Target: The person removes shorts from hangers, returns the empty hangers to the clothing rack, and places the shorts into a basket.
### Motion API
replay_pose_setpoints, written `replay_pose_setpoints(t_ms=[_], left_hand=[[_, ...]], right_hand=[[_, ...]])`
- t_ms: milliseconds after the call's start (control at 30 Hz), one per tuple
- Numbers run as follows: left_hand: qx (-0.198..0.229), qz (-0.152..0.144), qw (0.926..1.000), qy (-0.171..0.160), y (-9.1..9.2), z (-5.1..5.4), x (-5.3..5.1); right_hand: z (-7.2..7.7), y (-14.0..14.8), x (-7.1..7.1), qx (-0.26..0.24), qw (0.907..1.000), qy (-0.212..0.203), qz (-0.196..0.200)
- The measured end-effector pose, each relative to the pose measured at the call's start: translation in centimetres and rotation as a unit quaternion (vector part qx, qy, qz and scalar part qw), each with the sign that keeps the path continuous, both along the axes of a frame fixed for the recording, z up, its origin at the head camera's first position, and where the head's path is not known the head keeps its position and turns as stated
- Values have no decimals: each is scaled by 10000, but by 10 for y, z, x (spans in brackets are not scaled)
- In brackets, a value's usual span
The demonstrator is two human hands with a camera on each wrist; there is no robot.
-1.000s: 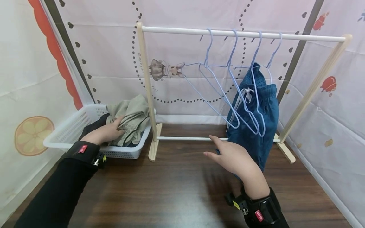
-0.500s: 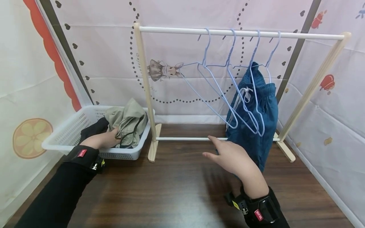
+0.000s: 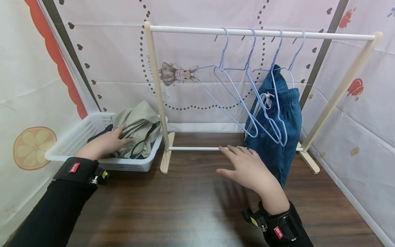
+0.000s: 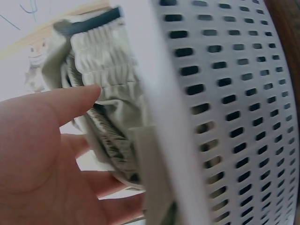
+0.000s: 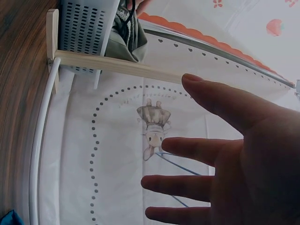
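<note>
My left hand lies over the white basket with fingers spread, touching or just above a grey-green garment. In the left wrist view the garment's gathered elastic waistband faces the thumb, and the other fingers reach behind its folds. A dark garment shows partly beneath. My right hand hovers over the table, fingers extended, holding nothing. Close behind it, blue shorts with a white drawstring hang on the rightmost hanger. Several blue hangers hang on the rack's upper bar.
The white perforated basket stands left of the wooden rack post. A lower white bar joins the rack's feet over the brown table. Printed cloth walls enclose the back and sides.
My left hand drew out from beside the grey-green garment, moved slightly left and up, and spread its fingers. My right hand has turned slightly, showing more fingers.
</note>
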State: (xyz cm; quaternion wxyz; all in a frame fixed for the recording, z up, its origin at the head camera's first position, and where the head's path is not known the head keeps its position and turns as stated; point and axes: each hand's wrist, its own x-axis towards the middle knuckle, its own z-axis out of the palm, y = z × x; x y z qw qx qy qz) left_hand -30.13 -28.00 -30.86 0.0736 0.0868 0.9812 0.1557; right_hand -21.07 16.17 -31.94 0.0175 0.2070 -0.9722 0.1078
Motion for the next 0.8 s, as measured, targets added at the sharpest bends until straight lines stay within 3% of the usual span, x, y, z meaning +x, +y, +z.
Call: replay_pose_setpoints(t_ms=[200, 433, 800], left_hand=[[-62, 89, 9999, 82, 5, 9, 8], [-181, 111, 9987, 460, 14, 21, 22], [-222, 365, 9943, 977, 47, 43, 39]], right_hand=[[1, -2, 4, 118, 9997, 190, 94], [3, -2, 11, 186, 9990, 351, 221], [17, 9, 24, 348, 9966, 723, 177]])
